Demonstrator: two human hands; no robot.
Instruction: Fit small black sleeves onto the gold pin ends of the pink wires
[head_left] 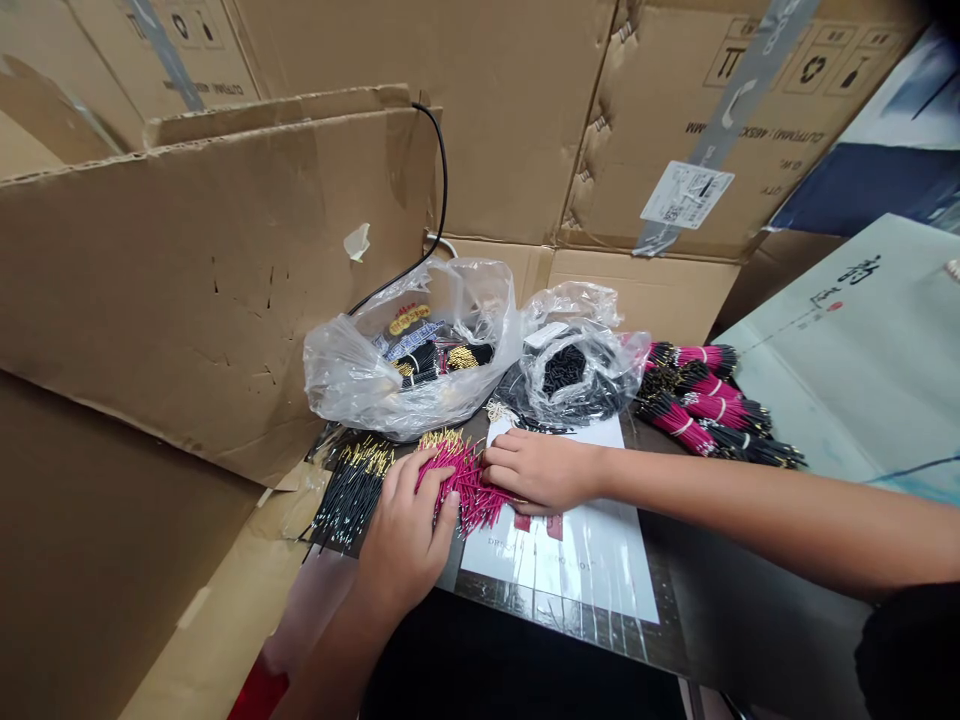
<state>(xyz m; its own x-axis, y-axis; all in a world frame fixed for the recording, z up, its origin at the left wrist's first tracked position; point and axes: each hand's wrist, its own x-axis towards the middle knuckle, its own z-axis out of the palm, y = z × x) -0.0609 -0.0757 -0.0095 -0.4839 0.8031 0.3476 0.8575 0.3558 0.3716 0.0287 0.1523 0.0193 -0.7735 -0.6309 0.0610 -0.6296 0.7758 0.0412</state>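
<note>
A loose pile of short pink wires point(469, 485) with bare or gold-coloured ends lies on the table in front of me. My left hand point(416, 520) rests over the pile's left side, fingers apart and lying on the wires. From the right, my right hand point(544, 468) presses against the pile with its fingers together and curled on some wires; the fingertips are partly hidden. Left of the pink pile is a heap of black wires point(349, 505) with gold-coloured ends. A white sheet point(577, 570) lies under my right hand, covered by clear film or tape.
Behind the wires stand an open plastic bag point(352, 385) with wire bundles and another plastic bag point(592, 385) with black pieces. Tied pink and black wire bundles point(712, 405) are stacked at right. Cardboard panels point(225, 270) wall the left and back; a pale printed bag point(847, 350) stands right.
</note>
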